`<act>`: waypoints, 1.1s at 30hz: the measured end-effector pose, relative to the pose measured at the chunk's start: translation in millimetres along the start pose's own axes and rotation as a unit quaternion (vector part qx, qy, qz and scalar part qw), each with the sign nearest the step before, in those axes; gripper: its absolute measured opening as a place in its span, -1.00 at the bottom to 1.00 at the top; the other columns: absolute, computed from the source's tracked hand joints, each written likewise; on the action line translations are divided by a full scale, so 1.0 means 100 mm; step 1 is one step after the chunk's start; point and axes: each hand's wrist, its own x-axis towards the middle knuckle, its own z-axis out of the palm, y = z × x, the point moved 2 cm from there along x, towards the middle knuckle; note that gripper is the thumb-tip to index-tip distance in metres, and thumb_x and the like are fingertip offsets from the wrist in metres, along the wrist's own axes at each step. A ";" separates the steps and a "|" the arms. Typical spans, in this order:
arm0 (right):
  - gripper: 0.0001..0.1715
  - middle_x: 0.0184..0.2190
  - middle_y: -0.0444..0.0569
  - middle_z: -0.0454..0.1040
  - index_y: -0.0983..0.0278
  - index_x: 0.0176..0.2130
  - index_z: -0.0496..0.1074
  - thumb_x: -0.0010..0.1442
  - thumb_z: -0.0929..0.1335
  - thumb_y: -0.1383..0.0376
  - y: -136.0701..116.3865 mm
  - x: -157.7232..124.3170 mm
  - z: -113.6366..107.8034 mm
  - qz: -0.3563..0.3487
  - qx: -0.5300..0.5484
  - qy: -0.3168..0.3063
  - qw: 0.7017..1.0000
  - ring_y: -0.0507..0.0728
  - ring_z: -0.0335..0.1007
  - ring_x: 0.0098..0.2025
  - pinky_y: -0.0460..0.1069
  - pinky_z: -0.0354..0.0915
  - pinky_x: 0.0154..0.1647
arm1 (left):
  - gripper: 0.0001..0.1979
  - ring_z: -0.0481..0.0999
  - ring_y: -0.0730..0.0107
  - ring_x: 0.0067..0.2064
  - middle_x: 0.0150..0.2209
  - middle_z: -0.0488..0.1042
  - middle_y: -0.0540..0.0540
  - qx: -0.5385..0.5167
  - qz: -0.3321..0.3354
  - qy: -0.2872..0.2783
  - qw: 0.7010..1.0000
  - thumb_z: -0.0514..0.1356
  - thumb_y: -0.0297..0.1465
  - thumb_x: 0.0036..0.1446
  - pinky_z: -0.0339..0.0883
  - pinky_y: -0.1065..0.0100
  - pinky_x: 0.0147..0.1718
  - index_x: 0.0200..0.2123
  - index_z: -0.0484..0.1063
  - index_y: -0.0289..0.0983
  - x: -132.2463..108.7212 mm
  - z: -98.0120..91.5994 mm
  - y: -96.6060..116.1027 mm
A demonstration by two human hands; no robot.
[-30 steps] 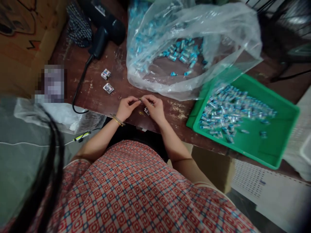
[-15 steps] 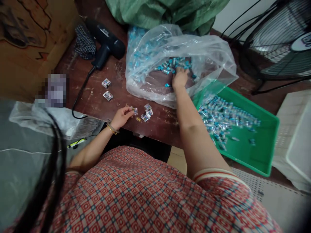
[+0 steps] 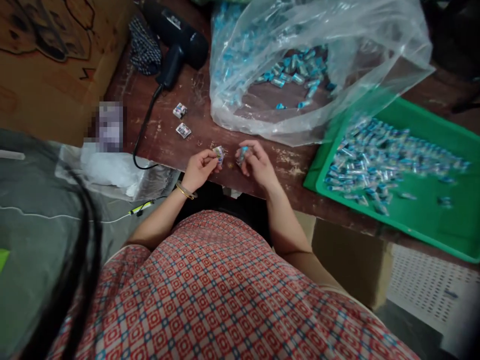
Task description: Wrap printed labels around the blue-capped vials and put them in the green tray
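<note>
Close to the table's front edge, my left hand (image 3: 202, 167) pinches a small printed piece (image 3: 219, 153), which looks like a label or little card. Beside it, my right hand (image 3: 259, 165) has its fingers closed round a small clear tube with a blue end (image 3: 243, 151), partly hidden by the fingers. The two hands are a short gap apart. Farther left on the table lie two small printed stacks (image 3: 183, 130). Behind my hands, a clear plastic bag (image 3: 247, 125) lies with its mouth towards me, holding many blue-ended tubes (image 3: 298, 70).
A green tray (image 3: 423, 227) of similar tubes stands at the right. A black hair dryer (image 3: 178, 45) with its cord, a checked cloth (image 3: 144, 50) and a cardboard box (image 3: 56, 65) are at the left. Perforated white plastic (image 3: 423, 285) is below right.
My right hand has come out of the bag, back to the table's front edge, with a blue-ended tube. My left hand keeps its printed piece. The view has shifted.
</note>
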 end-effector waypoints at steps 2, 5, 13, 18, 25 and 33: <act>-0.47 -0.29 -0.21 0.51 0.06 0.01 0.38 0.27 0.40 -0.21 -0.04 -0.19 0.21 0.010 0.010 -0.037 0.999 -0.07 0.15 -0.61 -0.07 0.08 -0.64 | -0.75 0.55 0.44 -0.42 -0.44 0.59 -0.03 0.027 0.026 -0.012 0.999 0.33 -0.19 0.18 0.37 0.40 -0.38 -0.31 0.45 -0.26 -0.07 0.05 0.03; -0.51 -0.46 -0.24 0.39 0.10 -0.11 0.42 0.24 0.44 -0.18 -0.11 -0.31 0.34 0.005 -0.013 -0.049 0.999 -0.04 0.15 -0.58 -0.06 0.14 -0.60 | -0.78 0.51 0.44 -0.41 -0.45 0.56 -0.01 0.063 0.054 -0.009 0.997 0.34 -0.22 0.18 0.37 0.39 -0.35 -0.31 0.48 -0.26 -0.17 0.12 0.06; -0.57 -0.39 -0.19 0.45 0.12 -0.16 0.43 0.32 0.37 -0.16 -0.07 -0.52 0.38 -0.046 -0.028 -0.004 0.999 0.02 0.38 -0.38 -0.03 0.38 -0.28 | -0.66 0.48 0.41 -0.40 -0.44 0.58 -0.04 0.051 0.054 0.004 0.997 0.40 -0.10 0.07 0.35 0.35 -0.33 -0.40 0.56 -0.28 -0.37 0.13 0.06; -0.63 -0.20 -0.12 0.55 0.14 -0.09 0.49 0.33 0.39 -0.06 -0.11 -0.68 0.16 -0.083 -0.063 0.060 0.993 0.04 0.49 -0.23 0.03 0.43 -0.03 | -0.66 0.48 0.40 -0.38 -0.43 0.62 -0.05 0.053 0.039 0.023 0.998 0.50 -0.12 -0.09 0.36 0.32 -0.28 -0.45 0.61 -0.27 -0.42 0.10 0.01; -0.60 -0.16 -0.10 0.62 0.11 -0.23 0.36 0.23 0.47 -0.09 -0.44 -0.86 0.14 -0.112 0.009 0.111 0.987 0.11 0.59 -0.12 0.09 0.49 0.03 | -0.66 0.50 0.36 -0.38 -0.44 0.62 -0.08 0.089 0.066 -0.006 0.994 0.53 -0.12 -0.12 0.37 0.29 -0.29 -0.48 0.63 -0.27 -0.52 0.22 0.12; -0.55 -0.16 -0.08 0.68 0.14 -0.28 0.38 0.15 0.53 -0.09 -0.44 -0.89 0.25 -0.096 0.015 0.087 0.991 0.14 0.63 -0.09 0.13 0.52 0.08 | -0.58 0.48 0.36 -0.40 -0.47 0.60 -0.06 0.091 0.067 -0.044 0.993 0.52 -0.02 -0.14 0.34 0.30 -0.33 -0.48 0.63 -0.27 -0.57 0.27 0.23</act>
